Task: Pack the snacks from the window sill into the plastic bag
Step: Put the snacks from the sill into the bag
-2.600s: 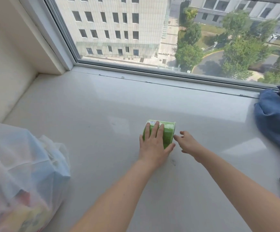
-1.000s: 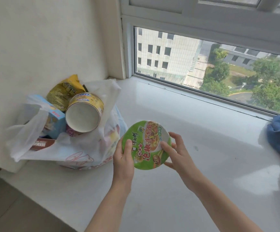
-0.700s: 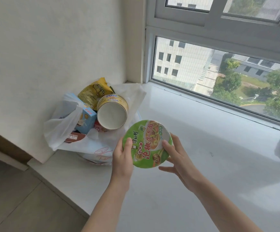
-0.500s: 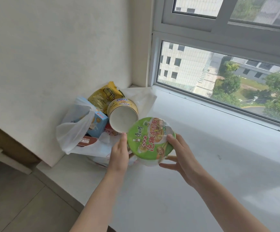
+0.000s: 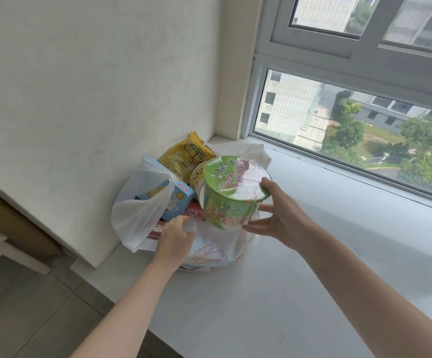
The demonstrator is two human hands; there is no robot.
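Note:
A green instant-noodle cup (image 5: pixel 229 192) hangs tilted over the mouth of the white plastic bag (image 5: pixel 142 210), which stands in the sill's left corner. My right hand (image 5: pixel 278 218) grips the cup from the right, thumb on its lid rim and fingers under its base. My left hand (image 5: pixel 175 237) pinches the bag's front edge. Inside the bag I see a yellow snack packet (image 5: pixel 187 156), a yellow noodle cup (image 5: pixel 197 178) mostly hidden behind the green one, a blue box (image 5: pixel 177 200) and a brown bar (image 5: pixel 158 229).
The white window sill (image 5: pixel 300 267) runs to the right under the window (image 5: pixel 351 125). A cream wall (image 5: pixel 93 86) stands right behind the bag. The sill's front edge drops to a grey tiled floor (image 5: pixel 29 319) at lower left.
The green cup was picked off the sill and carried left to the bag. My left hand has let go of the cup and taken the bag's edge; my right hand alone holds the cup.

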